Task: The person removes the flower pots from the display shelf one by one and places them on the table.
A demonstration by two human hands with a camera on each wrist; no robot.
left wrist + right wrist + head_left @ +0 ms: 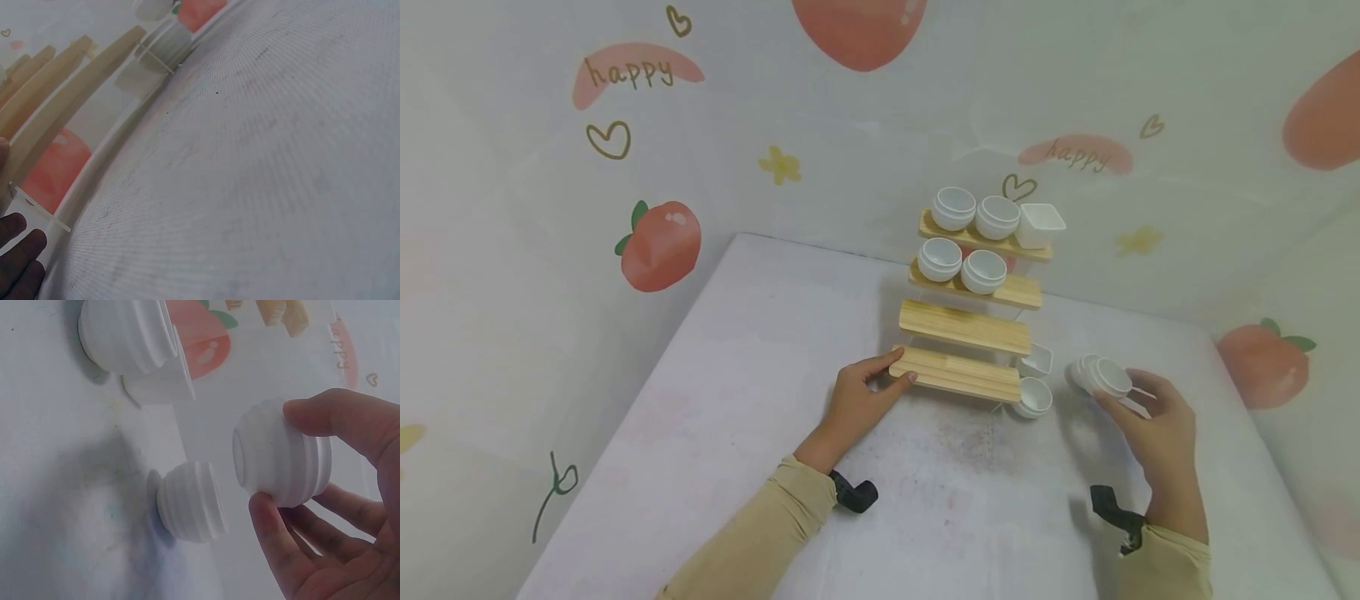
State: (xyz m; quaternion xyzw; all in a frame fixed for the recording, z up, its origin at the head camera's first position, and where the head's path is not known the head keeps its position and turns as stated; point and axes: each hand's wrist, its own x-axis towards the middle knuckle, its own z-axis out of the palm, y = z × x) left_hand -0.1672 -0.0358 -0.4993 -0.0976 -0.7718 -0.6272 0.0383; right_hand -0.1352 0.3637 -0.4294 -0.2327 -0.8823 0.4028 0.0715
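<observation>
My right hand (1161,425) pinches a small white ribbed bowl (1112,379) between thumb and fingers, lifted above the table; the right wrist view shows the held bowl (275,456) tipped on its side in that view. Just behind it, another white bowl (190,503) stands on the table. My left hand (857,404) grips the left end of the lowest board (955,375) of a tiered wooden display stand, thumb at the front edge. In the left wrist view only some fingertips (28,247) show, below the board.
White bowls (955,208) and a square white dish (1041,225) sit on the top tier, with two round bowls (983,271) one tier down. Beside the stand's right end are a round bowl (1032,398) and a square dish (1037,360) on the white table (925,517).
</observation>
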